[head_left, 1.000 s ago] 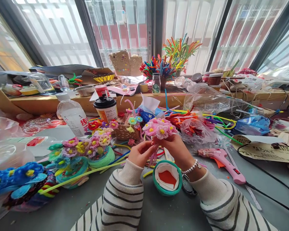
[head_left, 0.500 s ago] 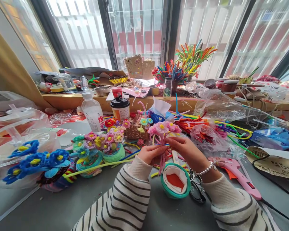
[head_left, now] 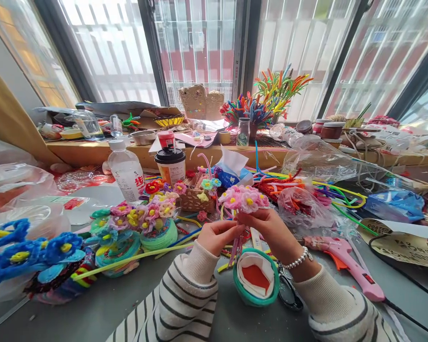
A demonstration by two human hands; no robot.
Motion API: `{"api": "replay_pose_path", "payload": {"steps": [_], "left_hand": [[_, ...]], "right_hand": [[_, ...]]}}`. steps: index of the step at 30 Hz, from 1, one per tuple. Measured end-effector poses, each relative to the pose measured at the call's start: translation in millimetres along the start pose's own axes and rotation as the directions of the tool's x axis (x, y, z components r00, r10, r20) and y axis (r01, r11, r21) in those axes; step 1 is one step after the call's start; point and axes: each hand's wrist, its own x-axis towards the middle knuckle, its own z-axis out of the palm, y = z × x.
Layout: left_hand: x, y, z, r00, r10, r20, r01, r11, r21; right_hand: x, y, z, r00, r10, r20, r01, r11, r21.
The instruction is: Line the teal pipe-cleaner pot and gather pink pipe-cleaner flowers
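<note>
A bunch of pink pipe-cleaner flowers (head_left: 244, 197) with yellow centres stands upright between my hands. My left hand (head_left: 219, 235) pinches its stems from the left, and the stem ends hang below the fingers. My right hand (head_left: 266, 230), with a beaded bracelet at the wrist, is closed around the stems just under the blossoms. Right below the stems sits a small green-rimmed pot (head_left: 256, 278) with white lining and an orange-red inside. Black-handled scissors (head_left: 290, 292) lie beside the pot, partly under my right wrist.
A pink glue gun (head_left: 345, 263) with a cord lies at right. Blue flowers (head_left: 39, 251) and pots of small flowers (head_left: 142, 218) stand at left. Behind are a water bottle (head_left: 125, 171), a lidded cup (head_left: 170, 164) and loose pipe cleaners (head_left: 288, 185).
My right hand has moved in closer under the blossoms and now grips the stems. The flower bunch sits slightly lower in view, and the camera view has shifted a little.
</note>
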Motion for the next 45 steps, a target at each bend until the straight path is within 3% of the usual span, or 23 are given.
{"api": "replay_pose_path", "payload": {"steps": [4, 6, 11, 15, 17, 20, 23, 26, 29, 32, 36, 42, 45], "left_hand": [[2, -3, 1.7, 0.991, 0.097, -0.089, -0.093, 0.995, 0.045], [2, -2, 1.4, 0.992, 0.093, -0.09, -0.089, 0.995, 0.049], [-1, 5, -0.1, 0.987, -0.148, 0.058, 0.152, 0.985, -0.086], [-3, 7, 0.0, 0.975, -0.182, 0.127, 0.198, 0.973, -0.121], [-1, 2, -0.6, 0.993, -0.098, 0.062, 0.102, 0.992, -0.07], [4, -6, -2.8, 0.981, 0.176, -0.081, -0.164, 0.978, 0.129], [5, -11, -5.7, 0.899, 0.429, -0.09, -0.357, 0.835, 0.419], [2, -10, -7.4, 0.761, 0.648, 0.033, -0.485, 0.533, 0.693], [-1, -9, -8.0, 0.629, 0.761, 0.158, -0.54, 0.282, 0.793], [0, -10, -9.3, 0.553, 0.807, 0.209, -0.555, 0.169, 0.814], [4, -12, -12.5, 0.513, 0.814, 0.271, -0.553, 0.072, 0.83], [4, -11, -13.4, 0.525, 0.784, 0.332, -0.486, -0.045, 0.873], [3, -9, -13.2, 0.51, 0.774, 0.375, -0.446, -0.135, 0.885]], "right_hand": [[2, 2, 0, 0.999, 0.002, -0.038, -0.002, 1.0, 0.004], [3, 5, 1, 0.999, 0.009, -0.034, -0.009, 1.0, 0.018], [4, 11, 1, 0.998, 0.052, 0.026, -0.055, 0.992, 0.117], [2, 13, 2, 0.998, 0.04, 0.056, -0.048, 0.987, 0.151], [2, 11, 2, 0.998, 0.036, 0.043, -0.041, 0.992, 0.122], [3, 10, 2, 0.999, 0.011, -0.031, -0.009, 0.998, 0.067], [4, 11, 3, 0.995, -0.031, -0.09, 0.033, 0.999, 0.02], [4, 13, 5, 0.99, -0.073, -0.118, 0.072, 0.997, -0.015], [4, 14, 7, 0.985, -0.092, -0.146, 0.089, 0.996, -0.026], [4, 14, 8, 0.983, -0.097, -0.154, 0.092, 0.995, -0.038], [5, 16, 8, 0.984, -0.098, -0.15, 0.093, 0.995, -0.04], [6, 19, 7, 0.987, -0.075, -0.144, 0.076, 0.997, -0.001], [7, 21, 7, 0.986, -0.079, -0.145, 0.084, 0.996, 0.027]]}}
